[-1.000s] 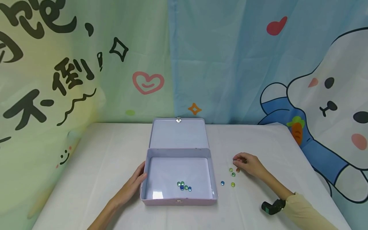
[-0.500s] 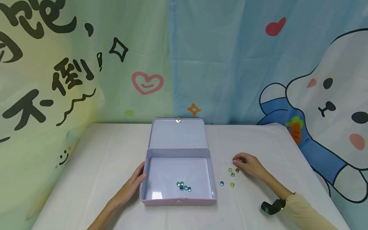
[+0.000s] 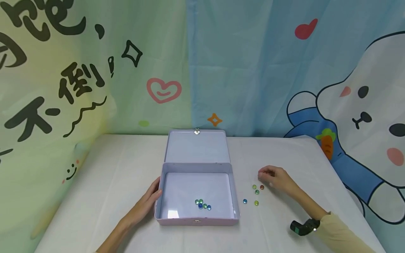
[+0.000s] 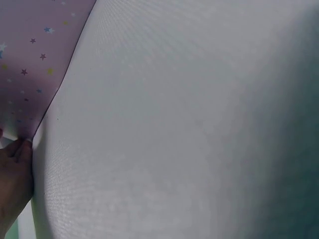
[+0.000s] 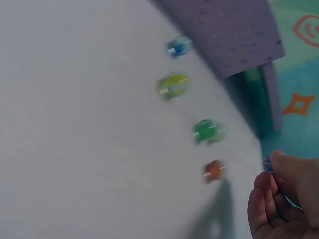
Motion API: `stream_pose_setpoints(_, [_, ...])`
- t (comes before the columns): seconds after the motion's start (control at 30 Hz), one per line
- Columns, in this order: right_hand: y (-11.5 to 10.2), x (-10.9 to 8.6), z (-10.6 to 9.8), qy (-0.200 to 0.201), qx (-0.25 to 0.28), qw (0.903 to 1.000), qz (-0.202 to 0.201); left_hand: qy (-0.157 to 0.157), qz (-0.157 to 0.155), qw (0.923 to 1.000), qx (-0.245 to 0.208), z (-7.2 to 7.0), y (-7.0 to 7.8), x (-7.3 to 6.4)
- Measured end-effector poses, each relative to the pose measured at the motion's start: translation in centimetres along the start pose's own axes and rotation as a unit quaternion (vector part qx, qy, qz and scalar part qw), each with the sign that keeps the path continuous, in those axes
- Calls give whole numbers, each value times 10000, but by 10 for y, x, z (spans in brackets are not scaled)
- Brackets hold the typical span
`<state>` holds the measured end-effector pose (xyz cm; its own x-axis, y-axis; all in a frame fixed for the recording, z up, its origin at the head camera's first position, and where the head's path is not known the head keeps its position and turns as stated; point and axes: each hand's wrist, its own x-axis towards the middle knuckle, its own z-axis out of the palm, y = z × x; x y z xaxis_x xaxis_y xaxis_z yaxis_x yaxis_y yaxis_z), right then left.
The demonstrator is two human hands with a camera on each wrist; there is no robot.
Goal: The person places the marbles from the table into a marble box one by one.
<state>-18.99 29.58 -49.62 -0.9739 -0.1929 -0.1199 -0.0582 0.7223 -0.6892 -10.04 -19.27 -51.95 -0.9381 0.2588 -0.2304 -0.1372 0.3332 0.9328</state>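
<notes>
In the head view, my left hand (image 3: 143,203) holds the left wall of an open lilac box (image 3: 197,222), thumb at the rim and fingers along the outside. The left wrist view shows those fingers at the end of its star-printed wall (image 4: 37,55). Several blue and green glass marbles (image 3: 200,206) lie inside the box. To its right, my right hand (image 3: 278,180) is low over the white table. Its thumb and fingers pinch a blue marble (image 5: 268,164), visible in the right wrist view. Beside it lie an orange-red marble (image 5: 214,171) and a green marble (image 5: 204,131).
A yellow marble (image 3: 256,203) and a blue marble (image 3: 245,201) lie nearer the box's right wall. The lid (image 3: 197,147) leans back behind the box. A printed curtain (image 3: 240,70) hangs behind the white-covered table (image 3: 126,154).
My right hand has lifted and shifted slightly to the right, away from where its fingertips were. The left hand, the box and the loose marbles stay in place.
</notes>
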Motion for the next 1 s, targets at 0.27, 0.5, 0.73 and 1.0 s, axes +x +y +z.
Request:
stream_pose_setpoints(0.27, [-33,0,-23,4,451,9990,-60,10,-27,10000,-12,0,-1,-1])
stream_pose_setpoints(0.5, [-54,-7,-30,-207,519,9984,-130,-7,31,10000,-8,0,0,0])
stream_pose_setpoints(0.73, [-74,-15,-35,-393,284,9981,-380,-66,159,9998,21,0,2,0])
stream_pose_setpoints(1.0, [-101,-22,-33,-718,330,9930,-882,-68,194,9998,21,1,1,-2])
